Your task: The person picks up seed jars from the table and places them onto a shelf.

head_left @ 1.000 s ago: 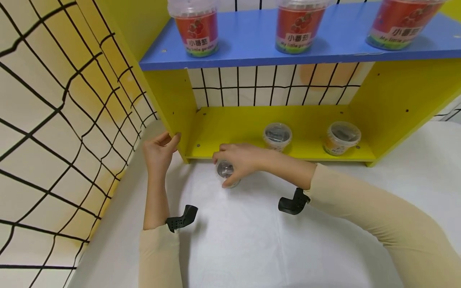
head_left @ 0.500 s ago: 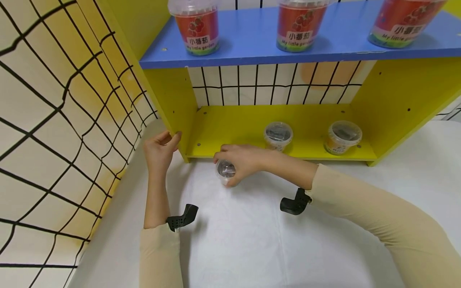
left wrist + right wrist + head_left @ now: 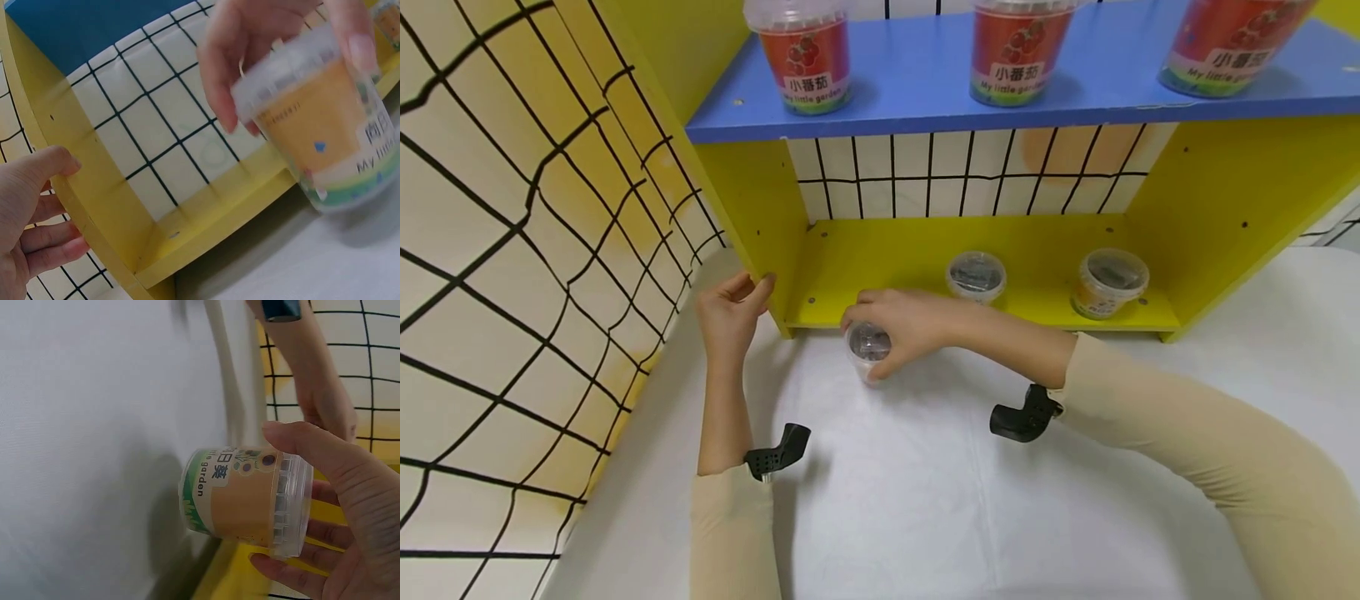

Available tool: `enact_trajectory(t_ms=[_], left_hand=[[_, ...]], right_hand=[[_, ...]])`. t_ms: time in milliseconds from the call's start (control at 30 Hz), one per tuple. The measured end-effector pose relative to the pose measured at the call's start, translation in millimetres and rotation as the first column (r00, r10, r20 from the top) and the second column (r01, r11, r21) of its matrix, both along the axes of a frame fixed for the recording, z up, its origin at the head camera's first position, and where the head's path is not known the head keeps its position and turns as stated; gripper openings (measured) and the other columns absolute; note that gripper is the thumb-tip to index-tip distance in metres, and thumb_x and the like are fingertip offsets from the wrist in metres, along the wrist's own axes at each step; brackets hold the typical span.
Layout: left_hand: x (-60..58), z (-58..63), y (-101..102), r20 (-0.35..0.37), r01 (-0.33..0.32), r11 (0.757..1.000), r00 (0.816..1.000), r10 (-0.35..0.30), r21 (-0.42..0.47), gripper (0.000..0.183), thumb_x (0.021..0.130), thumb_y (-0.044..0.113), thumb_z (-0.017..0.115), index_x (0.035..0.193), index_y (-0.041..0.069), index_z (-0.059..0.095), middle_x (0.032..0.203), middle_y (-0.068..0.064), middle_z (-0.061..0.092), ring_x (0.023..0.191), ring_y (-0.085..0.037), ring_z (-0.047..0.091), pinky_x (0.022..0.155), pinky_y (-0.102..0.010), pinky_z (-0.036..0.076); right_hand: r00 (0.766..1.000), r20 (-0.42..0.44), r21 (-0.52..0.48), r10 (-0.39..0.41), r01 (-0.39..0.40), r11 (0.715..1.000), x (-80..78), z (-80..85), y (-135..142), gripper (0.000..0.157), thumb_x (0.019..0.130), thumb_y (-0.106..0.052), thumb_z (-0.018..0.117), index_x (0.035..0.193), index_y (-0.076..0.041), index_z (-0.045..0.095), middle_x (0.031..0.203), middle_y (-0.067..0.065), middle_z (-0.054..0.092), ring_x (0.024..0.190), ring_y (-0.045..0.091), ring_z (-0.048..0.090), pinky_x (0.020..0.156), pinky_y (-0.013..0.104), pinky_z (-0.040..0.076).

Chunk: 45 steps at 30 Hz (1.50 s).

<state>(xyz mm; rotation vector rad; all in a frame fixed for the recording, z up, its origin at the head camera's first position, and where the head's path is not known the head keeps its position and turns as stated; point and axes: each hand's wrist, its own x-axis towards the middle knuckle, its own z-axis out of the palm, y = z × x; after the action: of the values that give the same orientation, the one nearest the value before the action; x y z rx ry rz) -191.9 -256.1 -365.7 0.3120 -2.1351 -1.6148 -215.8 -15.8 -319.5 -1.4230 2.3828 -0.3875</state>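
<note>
My right hand (image 3: 910,327) grips a lidded plastic cup (image 3: 870,341) near its rim, thumb on one side and fingers on the other. In the right wrist view the cup (image 3: 245,497) has an orange label with sunflowers and a green base. It hangs tilted in the left wrist view, close over the white cloth, in front of the yellow lower shelf (image 3: 880,250). My left hand (image 3: 730,315) pinches the front edge of the yellow side panel (image 3: 87,187), thumb on the inner face and fingers on the outer.
Two similar lidded cups, one mid-shelf (image 3: 976,275) and one at the right (image 3: 1108,283), stand on the lower shelf. Several red-labelled cups, among them a left one (image 3: 808,67), line the blue upper shelf (image 3: 917,83). A black wire grid (image 3: 535,200) rises at the left.
My right hand has closed in around the cup and raised it slightly from the cloth, a little toward the shelf. My left hand keeps its place on the panel.
</note>
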Motion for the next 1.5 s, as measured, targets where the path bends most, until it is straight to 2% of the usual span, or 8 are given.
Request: enact_trajectory(t_ms=[300, 733, 900, 1200, 1500], left_hand=[[-1.0, -1.4, -1.7, 0.004, 0.000, 1.000, 1.000, 0.000, 0.006, 0.033, 0.080, 0.022, 0.071, 0.109, 0.007, 0.069, 0.104, -0.016, 0.067, 0.071, 0.003, 0.062, 0.058, -0.014, 0.053], [0.7, 0.6, 1.3, 0.027, -0.013, 1.000, 1.000, 0.012, 0.016, 0.036, 0.080, 0.023, 0.072, 0.112, 0.006, 0.067, 0.105, -0.014, 0.067, 0.078, -0.001, 0.064, 0.062, -0.019, 0.055], [0.1, 0.2, 0.9, 0.021, -0.008, 1.000, 1.000, 0.007, 0.017, 0.036, 0.080, 0.022, 0.072, 0.112, 0.005, 0.066, 0.105, -0.015, 0.067, 0.078, -0.002, 0.065, 0.061, -0.018, 0.055], [-0.9, -1.1, -1.6, -0.001, 0.000, 1.000, 1.000, 0.000, 0.020, 0.033, 0.080, 0.019, 0.072, 0.109, 0.005, 0.068, 0.104, -0.016, 0.067, 0.073, 0.003, 0.063, 0.057, -0.015, 0.054], [-3.2, -1.2, -1.5, -0.004, -0.003, 1.000, 1.000, 0.003, 0.019, 0.034, 0.079, 0.020, 0.072, 0.109, 0.003, 0.068, 0.103, -0.017, 0.068, 0.081, -0.008, 0.067, 0.059, -0.018, 0.055]], right_hand=[[0.998, -0.056, -0.002, 0.003, -0.003, 1.000, 6.8, 12.8, 2.7, 0.061, 0.072, -0.040, 0.075, 0.125, -0.017, 0.053, 0.115, 0.003, 0.052, 0.097, 0.017, 0.053, 0.082, 0.028, 0.051], [0.998, -0.059, -0.023, -0.002, 0.001, 1.000, 4.3, 10.8, 1.6, 0.063, 0.072, -0.041, 0.074, 0.125, -0.016, 0.053, 0.116, 0.003, 0.053, 0.097, 0.017, 0.053, 0.081, 0.028, 0.051], [0.998, -0.057, -0.032, -0.005, 0.003, 0.999, -1.8, 13.6, -4.8, 0.065, 0.072, -0.041, 0.075, 0.127, -0.015, 0.052, 0.118, 0.004, 0.053, 0.097, 0.017, 0.053, 0.081, 0.027, 0.051], [1.000, -0.029, -0.035, -0.011, 0.010, 0.999, -19.0, 29.8, -21.4, 0.065, 0.074, -0.038, 0.075, 0.128, -0.010, 0.050, 0.123, 0.008, 0.050, 0.103, 0.019, 0.051, 0.086, 0.029, 0.049], [0.996, -0.060, -0.023, -0.065, 0.064, 0.998, -37.1, 35.8, -34.6, 0.066, 0.073, -0.039, 0.076, 0.128, -0.011, 0.051, 0.122, 0.008, 0.052, 0.104, 0.020, 0.050, 0.087, 0.031, 0.049]])
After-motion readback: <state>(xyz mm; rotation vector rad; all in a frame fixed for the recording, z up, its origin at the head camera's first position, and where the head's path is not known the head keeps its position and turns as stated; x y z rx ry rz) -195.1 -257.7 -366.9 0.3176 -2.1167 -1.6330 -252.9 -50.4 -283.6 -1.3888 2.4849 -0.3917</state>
